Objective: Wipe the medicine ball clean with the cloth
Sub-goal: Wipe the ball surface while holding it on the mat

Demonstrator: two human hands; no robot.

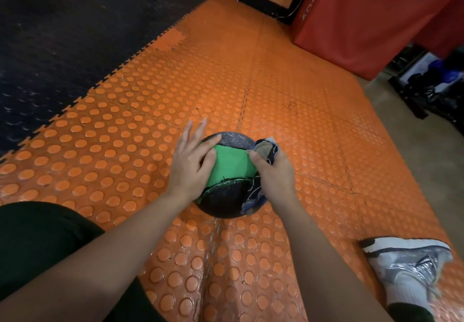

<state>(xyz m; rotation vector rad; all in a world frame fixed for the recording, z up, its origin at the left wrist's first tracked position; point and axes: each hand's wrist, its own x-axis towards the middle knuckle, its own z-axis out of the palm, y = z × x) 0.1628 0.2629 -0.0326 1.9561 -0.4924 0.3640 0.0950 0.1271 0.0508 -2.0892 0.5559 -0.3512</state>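
Two hands flank the medicine ball [229,171]: left hand [190,163] spread flat, right hand [275,173] pinching the cloth [266,149].

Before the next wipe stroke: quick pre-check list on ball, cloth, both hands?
1. Black-and-green medicine ball resting on the orange studded floor mat: ok.
2. Left hand steadying the ball, fingers straight against its left side: ok.
3. Right hand holding the frayed blue-and-tan cloth: ok.
4. Cloth against the ball's right side: ok.
5. Green panel clean: cannot tell.
6. White sneaker away from the ball: ok.
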